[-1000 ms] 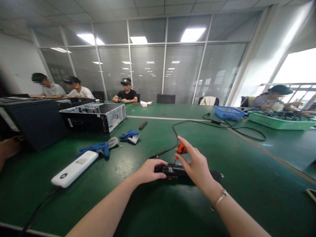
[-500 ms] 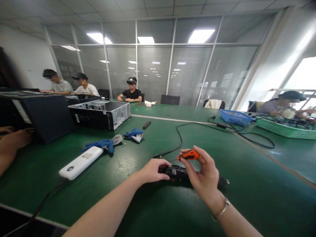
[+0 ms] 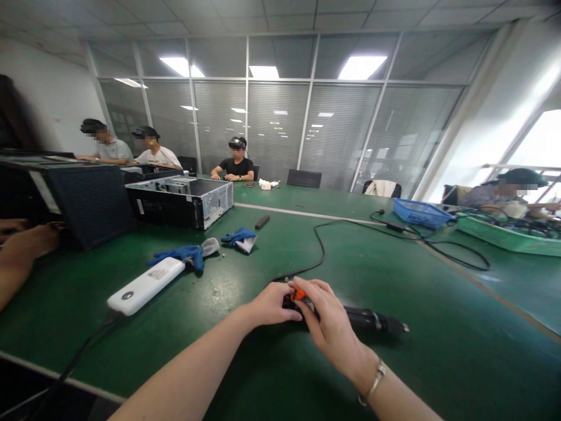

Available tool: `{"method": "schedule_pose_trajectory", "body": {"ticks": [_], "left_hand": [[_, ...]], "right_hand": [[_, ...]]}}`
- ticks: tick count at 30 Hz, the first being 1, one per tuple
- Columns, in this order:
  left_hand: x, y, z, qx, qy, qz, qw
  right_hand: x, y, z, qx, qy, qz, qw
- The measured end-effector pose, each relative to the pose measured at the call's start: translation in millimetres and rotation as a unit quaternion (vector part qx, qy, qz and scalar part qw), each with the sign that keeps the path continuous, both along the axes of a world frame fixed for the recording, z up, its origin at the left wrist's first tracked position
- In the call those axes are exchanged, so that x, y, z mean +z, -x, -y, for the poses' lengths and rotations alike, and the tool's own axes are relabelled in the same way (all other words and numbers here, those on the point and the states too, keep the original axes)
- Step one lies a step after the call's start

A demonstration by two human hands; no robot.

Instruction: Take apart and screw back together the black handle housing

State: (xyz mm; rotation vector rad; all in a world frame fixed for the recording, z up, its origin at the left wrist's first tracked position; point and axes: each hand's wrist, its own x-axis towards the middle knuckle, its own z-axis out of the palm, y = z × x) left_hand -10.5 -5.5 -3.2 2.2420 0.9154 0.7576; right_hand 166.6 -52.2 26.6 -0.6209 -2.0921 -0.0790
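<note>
Green desk [image 3: 394, 263] spreads under everything, with a dark computer case [image 3: 96, 204] and an open metal case [image 3: 179, 204] over on the left; neither has a part in what has just changed. A black cable [image 3: 322, 248] runs across the top toward the left hand, though its end is hidden there. Lying nearly level on the desk in front of the person, the long black tool [image 3: 362, 318] keeps the place it had half a second ago, its metal tip pointing right.

The left hand [image 3: 272, 304] has not let go: thumb and fingers are curled part-closed round the black tool's left end. It is the right hand [image 3: 326, 316] that has moved, coming down and leftward until its fingertips sit just beside the left hand. Pinched in those fingers is the small orange handle [image 3: 298, 293], which was raised and tipped sideways before and is now right at that left end. I'd judge the work has shifted there; whether its shaft touches anything, I cannot tell.
</note>
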Motion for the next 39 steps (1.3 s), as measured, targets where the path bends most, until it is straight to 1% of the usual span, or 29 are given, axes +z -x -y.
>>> {"method": "schedule_pose_trajectory", "body": {"ticks": [3, 5, 8, 10, 12, 14, 16, 19, 21, 24, 26, 29, 31, 34, 36, 39], "left_hand": [[-0.1, -0.5, 0.5, -0.006, -0.002, 0.002, 1.0], [0.8, -1.0, 0.9, 0.002, -0.007, -0.007, 1.0], [2.6, -1.5, 1.4, 0.018, -0.01, -0.02, 1.0], [3.7, -1.4, 1.8, 0.017, -0.005, -0.014, 1.0], [4.6, -1.3, 2.3, 0.007, 0.004, -0.003, 1.0], [5.0, -1.5, 2.8, -0.002, 0.011, 0.006, 1.0], [5.1, -2.0, 3.3, -0.004, 0.014, 0.015, 1.0], [5.3, -2.9, 3.9, 0.001, 0.019, 0.022, 1.0], [5.4, -3.4, 4.0, 0.003, 0.023, 0.017, 1.0], [5.2, -3.8, 3.8, 0.002, 0.022, 0.009, 1.0], [4.8, -3.9, 3.4, 0.003, 0.015, 0.008, 1.0], [4.7, -3.4, 3.2, 0.011, 0.012, 0.004, 1.0], [5.2, -3.1, 3.3, 0.011, 0.017, 0.003, 1.0], [6.8, -3.1, 4.0, 0.0, 0.016, 0.009, 1.0], [7.9, -3.6, 4.7, 0.0, 0.012, 0.013, 1.0], [9.0, -4.0, 5.8, 0.011, 0.02, 0.011, 1.0]], "right_hand": [[1.5, 1.1, 1.1, -0.027, -0.023, 0.025, 0.999], [3.3, 1.7, 2.6, -0.04, -0.019, 0.026, 0.999], [5.4, 2.7, 4.3, -0.017, 0.025, 0.01, 1.0], [5.7, 2.9, 4.1, 0.003, 0.032, 0.012, 0.999], [5.6, 2.9, 3.4, -0.009, 0.0, 0.026, 1.0], [6.0, 3.0, 3.3, -0.044, -0.035, 0.038, 0.998], [7.1, 3.4, 4.2, -0.058, -0.031, 0.038, 0.997], [8.1, 3.4, 5.0, -0.02, 0.011, 0.026, 0.999], [7.6, 2.5, 4.4, -0.01, 0.003, 0.031, 0.999], [7.4, 1.5, 3.7, -0.054, -0.041, 0.049, 0.996], [8.5, 2.1, 4.4, -0.069, -0.042, 0.045, 0.996], [9.7, 3.8, 5.5, -0.026, -0.004, 0.022, 0.999], [9.1, 4.2, 5.4, -0.01, 0.001, 0.023, 1.0], [8.4, 3.6, 5.5, -0.05, -0.03, 0.044, 0.997], [9.3, 2.9, 6.6, -0.06, -0.024, 0.042, 0.997], [10.8, 1.9, 7.9, -0.008, 0.03, 0.023, 0.999]]}}
